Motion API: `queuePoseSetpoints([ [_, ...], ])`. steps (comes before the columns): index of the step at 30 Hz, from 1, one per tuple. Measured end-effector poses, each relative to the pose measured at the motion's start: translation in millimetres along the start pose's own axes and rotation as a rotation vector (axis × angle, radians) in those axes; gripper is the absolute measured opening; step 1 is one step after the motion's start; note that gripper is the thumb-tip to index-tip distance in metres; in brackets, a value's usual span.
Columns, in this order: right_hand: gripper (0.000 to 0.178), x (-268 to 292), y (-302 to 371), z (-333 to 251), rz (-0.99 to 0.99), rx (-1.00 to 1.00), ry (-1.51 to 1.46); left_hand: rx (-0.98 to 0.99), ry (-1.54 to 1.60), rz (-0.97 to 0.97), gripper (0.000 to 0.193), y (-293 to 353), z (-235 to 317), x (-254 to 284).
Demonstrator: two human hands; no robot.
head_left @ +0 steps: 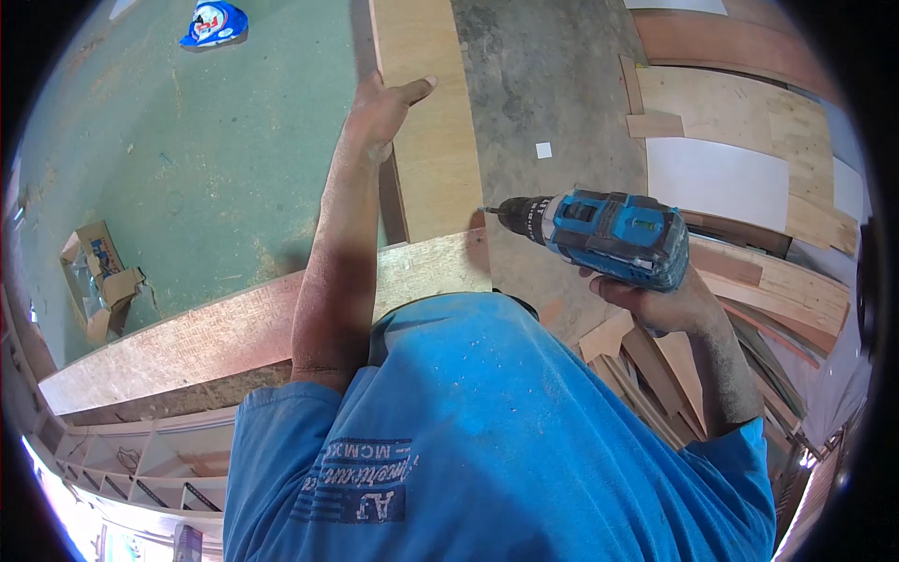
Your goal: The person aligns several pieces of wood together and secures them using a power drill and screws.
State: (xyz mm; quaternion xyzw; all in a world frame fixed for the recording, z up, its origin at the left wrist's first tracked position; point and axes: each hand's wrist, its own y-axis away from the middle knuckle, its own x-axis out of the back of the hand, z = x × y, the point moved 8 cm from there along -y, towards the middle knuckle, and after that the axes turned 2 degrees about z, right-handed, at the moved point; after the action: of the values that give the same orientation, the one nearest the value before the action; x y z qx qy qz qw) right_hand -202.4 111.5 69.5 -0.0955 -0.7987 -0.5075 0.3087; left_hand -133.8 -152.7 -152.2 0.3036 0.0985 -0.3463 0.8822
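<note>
My left hand is closed around the left edge of a pale plywood board. Its thumb lies across the board's face, and the other fingers are hidden behind the edge. The plywood runs away from me and meets a long light board that crosses in front of my body. In my right hand is a blue and black cordless drill, gripped by its handle. The drill points left, with its thin bit at the right edge of the plywood, near the corner; whether it touches is hard to tell.
A green panel spreads at left, bearing a blue-and-white cap-like item and an open cardboard box. Stacked boards and offcuts lie along the right. A small white square rests on the concrete floor.
</note>
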Motion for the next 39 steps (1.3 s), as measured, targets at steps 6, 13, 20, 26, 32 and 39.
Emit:
queuePoseSetpoints([
  [6, 0.037, 3, -3, 2, 0.021, 0.099, 0.018, -0.084, -0.010, 0.025, 0.055, 3, 2, 2],
  [13, 0.047, 10, 3, -14, 0.170, 0.458, 0.089, -0.173, -0.177, 0.040, 0.059, -11, -9, 7],
  [20, 0.052, 39, 25, 1, 0.254, 0.753, -0.356, -0.166, -0.332, 0.068, 0.060, -7, 1, 4],
  [26, 0.039, 16, -29, 129, 0.416, 0.262, -0.914, -0.184, -0.381, 0.028, 0.057, -3, 6, -8],
  [32, 0.035, -96, -149, 176, 0.217, 0.261, -1.578, -0.223, -0.392, 0.064, 0.048, -4, 4, 1],
  [39, 0.040, -55, -184, 123, 0.077, 0.425, -1.860, -0.321, -0.621, 0.235, 0.047, 26, 7, -18],
])
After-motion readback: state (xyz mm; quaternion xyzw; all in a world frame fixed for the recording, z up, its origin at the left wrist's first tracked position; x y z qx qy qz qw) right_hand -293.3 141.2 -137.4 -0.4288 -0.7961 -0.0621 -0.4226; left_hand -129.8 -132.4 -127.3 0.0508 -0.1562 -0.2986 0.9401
